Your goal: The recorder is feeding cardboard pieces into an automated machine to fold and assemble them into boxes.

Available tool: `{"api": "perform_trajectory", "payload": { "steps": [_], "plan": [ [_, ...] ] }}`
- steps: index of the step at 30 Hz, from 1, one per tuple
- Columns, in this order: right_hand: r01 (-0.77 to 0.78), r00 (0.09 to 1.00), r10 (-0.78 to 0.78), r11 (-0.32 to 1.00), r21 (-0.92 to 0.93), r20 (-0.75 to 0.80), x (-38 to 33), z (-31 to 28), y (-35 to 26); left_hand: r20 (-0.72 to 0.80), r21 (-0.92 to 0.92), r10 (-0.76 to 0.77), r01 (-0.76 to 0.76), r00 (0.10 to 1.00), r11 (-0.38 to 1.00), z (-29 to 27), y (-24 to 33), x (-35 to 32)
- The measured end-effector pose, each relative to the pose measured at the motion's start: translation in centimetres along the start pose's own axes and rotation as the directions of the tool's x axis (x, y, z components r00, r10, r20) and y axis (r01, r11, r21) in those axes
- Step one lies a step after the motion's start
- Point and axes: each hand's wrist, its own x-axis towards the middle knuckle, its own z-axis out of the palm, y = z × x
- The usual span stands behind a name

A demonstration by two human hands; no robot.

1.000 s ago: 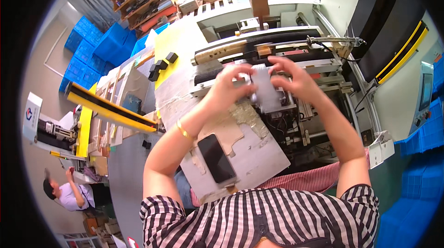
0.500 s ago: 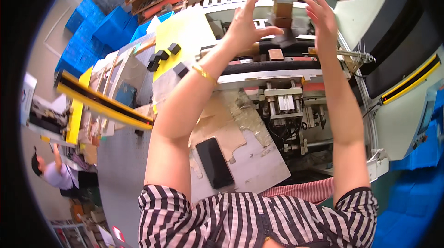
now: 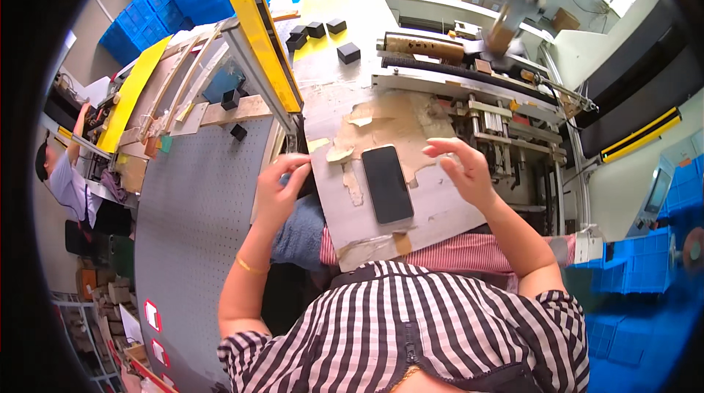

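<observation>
Seen from the head camera, a person in a black-and-white striped shirt [image 3: 433,327] sits at a worn grey board patched with torn brown cardboard [image 3: 411,210], both hands raised just over its near edge. The flat black rectangular phone [image 3: 387,183] lies face up on the board between the two hands, its long axis running away from the person and tilted slightly leftward at the far end. The right hand [image 3: 463,170] hovers just beside the phone's right edge, fingers spread and loosely curled, holding nothing; it looks the nearer of the two. The left hand [image 3: 280,186], a thin gold bangle [image 3: 248,267] at its wrist, sits off the board's left edge over the perforated grey metal table [image 3: 198,210], fingers bent inward at the fingertips; whether they pinch anything small cannot be told. Beyond the board stands a metal machine with rollers and rails [image 3: 484,100], and several small black square boxes [image 3: 323,34] rest on the yellowish surface farther back. Another person in a pale shirt [image 3: 67,180] works at far left.
</observation>
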Motion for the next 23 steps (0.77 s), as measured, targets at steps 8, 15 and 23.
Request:
{"api": "perform_trajectory", "payload": {
  "steps": [8, 15, 23],
  "plan": [
    [0.097, 0.975, -0.109, 0.993, 0.07, 0.192, -1.2, 9.9, -1.6, -0.377, -0.084, -0.285, 0.275, 0.881, 0.958, -9.5, -7.0, -13.7],
    [0.047, 0.875, -0.079, 0.996, 0.079, 0.477, -0.1, 19.6, -3.7, -0.608, -0.126, -0.63, 0.725, 0.483, 0.677, -21.1, -21.2, -33.4],
    [-0.064, 0.773, 0.048, 0.998, 0.002, 0.633, 13.6, 36.4, 1.4, -0.894, 0.122, -0.421, 0.987, 0.156, 0.107, -30.7, -24.7, -65.1]
  ]
}}
